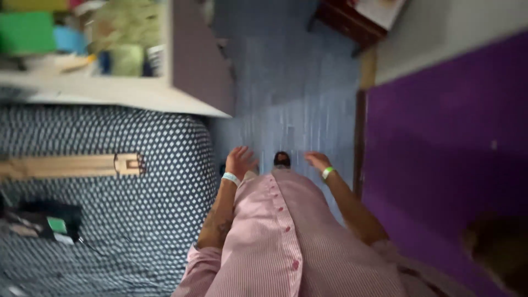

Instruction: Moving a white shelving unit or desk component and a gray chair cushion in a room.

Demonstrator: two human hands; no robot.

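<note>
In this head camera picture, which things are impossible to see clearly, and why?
- Head view: the items on the white shelf are only coloured smears from motion blur.
- The dark flat object on the dotted blue bedcover is blurred and cut by the left edge.
- The left hand and right hand are blurred; no held thing shows.
- The pink striped shirt hides the floor below.

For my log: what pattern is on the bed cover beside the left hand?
Dark cover with small white dots, clearest in the head view, beside the left hand.
</note>
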